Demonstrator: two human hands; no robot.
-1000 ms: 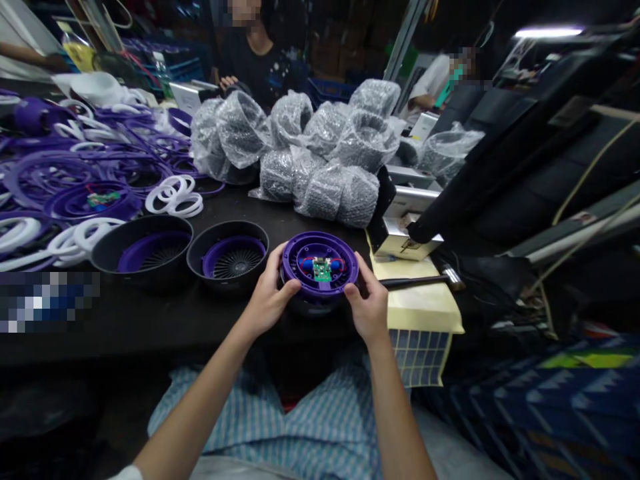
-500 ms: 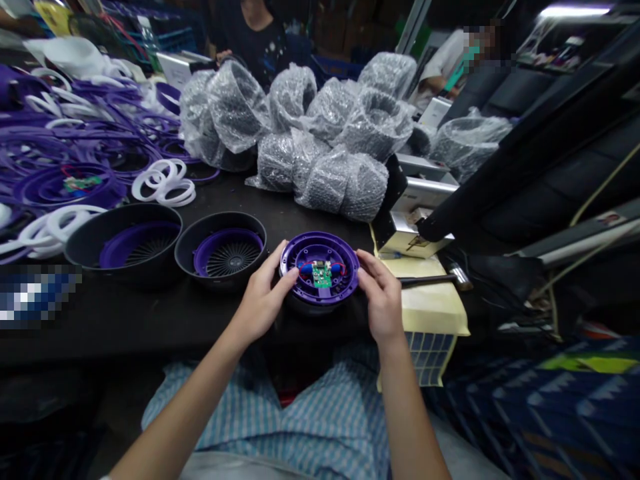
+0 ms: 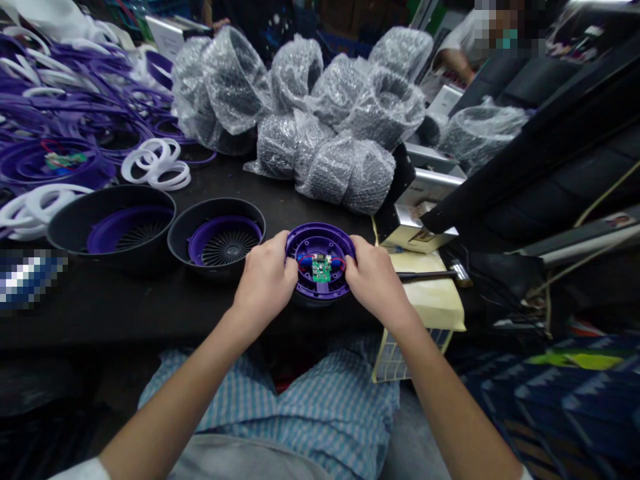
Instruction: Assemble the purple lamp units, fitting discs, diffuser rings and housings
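A round purple plastic housing sits at the table's near side, in what looks like a dark bowl-shaped shell beneath it. Inside the housing lies a green circuit board with red wires and a blue cylinder. My left hand is closed on the housing's left rim, thumb over the edge. On the opposite rim my right hand grips the same way. The fingers of both hands are partly hidden behind the rim. Left of them stand two dark bowl-shaped shells with purple rings and slotted bottoms.
Bubble-wrapped bundles are piled at the back. White rings and a heap of purple rings cover the left. A hammer lies on yellow paper at right, below a metal box. Other people stand behind.
Both hands have shifted from holding the rim's sides with fingertips to a fuller grip over it, knuckles upward. My view has tilted down slightly.
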